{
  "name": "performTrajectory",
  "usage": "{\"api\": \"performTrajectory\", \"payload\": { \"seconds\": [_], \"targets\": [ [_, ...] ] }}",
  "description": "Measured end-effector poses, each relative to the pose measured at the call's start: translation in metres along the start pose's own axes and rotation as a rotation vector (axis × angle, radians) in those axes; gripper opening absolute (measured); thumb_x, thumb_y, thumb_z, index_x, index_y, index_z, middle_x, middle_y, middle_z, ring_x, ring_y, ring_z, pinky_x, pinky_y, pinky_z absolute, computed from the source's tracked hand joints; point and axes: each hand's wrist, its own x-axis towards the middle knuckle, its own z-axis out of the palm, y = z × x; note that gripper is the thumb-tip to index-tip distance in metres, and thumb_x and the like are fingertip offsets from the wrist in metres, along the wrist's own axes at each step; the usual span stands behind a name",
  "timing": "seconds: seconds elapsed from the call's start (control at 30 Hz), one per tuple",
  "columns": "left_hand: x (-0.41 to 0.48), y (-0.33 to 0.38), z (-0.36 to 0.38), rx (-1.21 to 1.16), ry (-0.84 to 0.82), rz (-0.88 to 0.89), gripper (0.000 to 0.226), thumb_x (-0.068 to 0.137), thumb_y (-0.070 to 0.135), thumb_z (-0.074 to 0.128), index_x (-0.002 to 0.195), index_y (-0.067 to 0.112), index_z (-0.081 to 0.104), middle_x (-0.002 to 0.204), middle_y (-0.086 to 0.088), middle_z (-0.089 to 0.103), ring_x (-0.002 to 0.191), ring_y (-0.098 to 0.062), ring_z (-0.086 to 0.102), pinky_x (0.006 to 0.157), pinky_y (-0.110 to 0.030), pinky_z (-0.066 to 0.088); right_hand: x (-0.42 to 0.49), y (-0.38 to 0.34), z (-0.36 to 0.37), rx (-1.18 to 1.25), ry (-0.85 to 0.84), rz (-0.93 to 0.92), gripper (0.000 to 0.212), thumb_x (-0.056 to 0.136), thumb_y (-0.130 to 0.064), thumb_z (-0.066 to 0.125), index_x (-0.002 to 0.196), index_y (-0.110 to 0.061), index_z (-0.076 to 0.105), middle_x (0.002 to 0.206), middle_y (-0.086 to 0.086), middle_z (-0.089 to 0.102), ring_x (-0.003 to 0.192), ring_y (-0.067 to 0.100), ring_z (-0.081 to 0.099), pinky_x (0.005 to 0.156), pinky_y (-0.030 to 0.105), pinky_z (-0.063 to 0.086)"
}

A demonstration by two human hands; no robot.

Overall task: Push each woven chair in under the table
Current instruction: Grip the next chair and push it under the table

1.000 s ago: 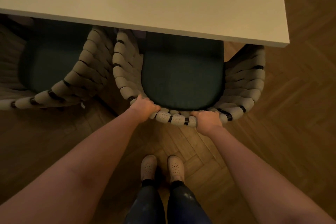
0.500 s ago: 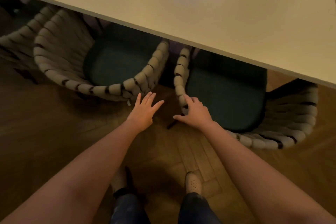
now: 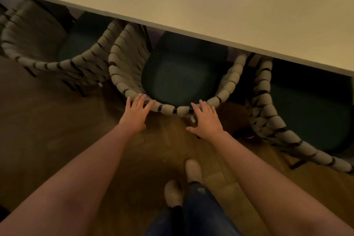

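Three woven chairs with dark green seats stand along the near edge of the pale table (image 3: 210, 2). The middle chair (image 3: 122, 67) is right in front of me, its seat partly under the tabletop. My left hand (image 3: 135, 116) is open, fingertips touching the left part of its curved back rail. My right hand (image 3: 206, 120) is open too, fingers spread against the rail's right part. The right chair (image 3: 268, 105) sticks out further from the table. The left chair (image 3: 57, 63) is blurred and partly under the table.
Herringbone wooden floor (image 3: 47, 130) stretches to the left and behind me. My feet in light shoes (image 3: 192, 170) stand just behind the middle chair. The chairs sit close together, their armrests nearly touching.
Both hands let go of the right chair's back rail, moved left with fingers open, and now rest on the middle chair's back rail. My feet stepped left as well.
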Motion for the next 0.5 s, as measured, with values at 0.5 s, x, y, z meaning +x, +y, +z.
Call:
{"api": "performTrajectory", "payload": {
  "seconds": [0.5],
  "targets": [
    [0.101, -0.101, 0.005, 0.172, -0.207, 0.103, 0.069, 0.090, 0.018, 0.060, 0.150, 0.026, 0.026, 0.155, -0.005, 0.029, 0.147, -0.026, 0.016, 0.116, -0.061, 0.003, 0.089, -0.066, 0.024, -0.154, -0.168, 0.041, 0.060, 0.088, -0.030, 0.062, 0.142, -0.024, 0.039, 0.125, 0.002, 0.059, 0.122, 0.025, 0.051, 0.116, 0.053, 0.021]
  ]
}}
